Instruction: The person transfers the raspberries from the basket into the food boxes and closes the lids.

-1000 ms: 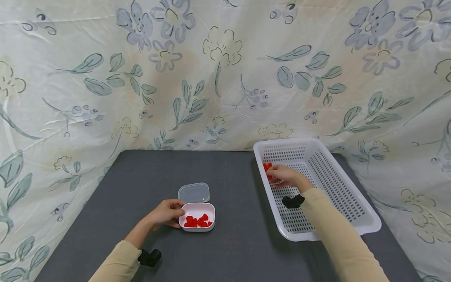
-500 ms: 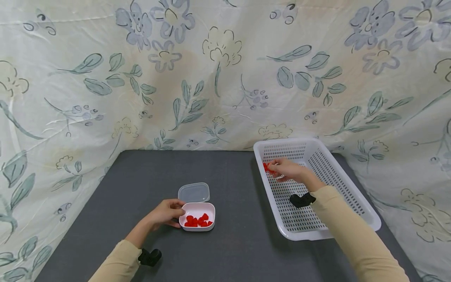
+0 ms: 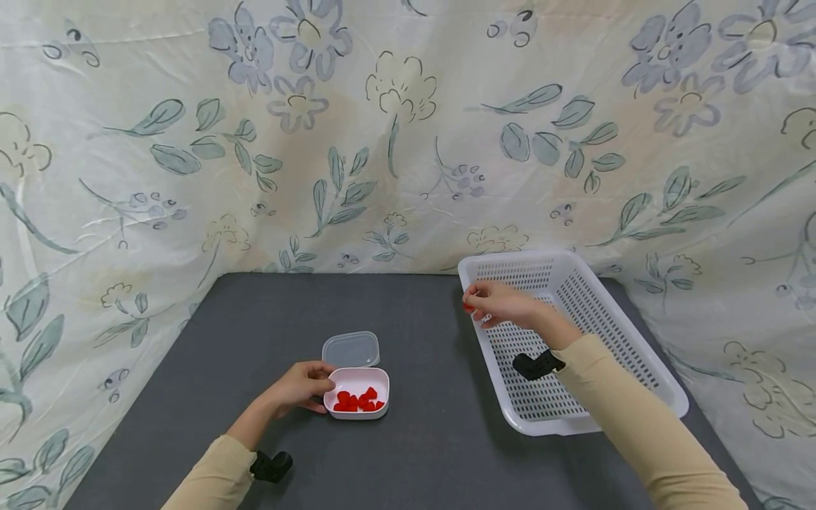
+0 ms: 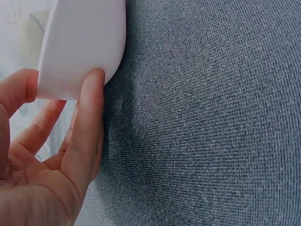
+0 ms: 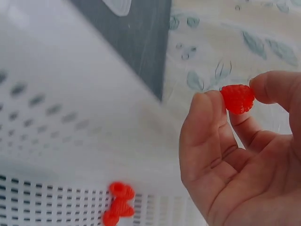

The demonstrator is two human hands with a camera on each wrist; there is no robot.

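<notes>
Raspberry (image 5: 237, 98) pinched in the right hand (image 3: 500, 304) grip sits at two o'clock from the dish (image 3: 357, 393) (left hand (image 3: 299, 386) clasps its rim).

In the head view the red piece (image 3: 468, 307) pinched by the right hand (image 3: 500, 304) is almost wholly covered by the fingers, and its shape is too small to be told there. The pieces in the white container (image 3: 357, 392) near the table's front edge cannot be counted. In the left wrist view the container (image 4: 82, 42) is cut off by the top edge and its inside is hidden. The basket wall (image 5: 70, 117) is blurred in the right wrist view.
</notes>
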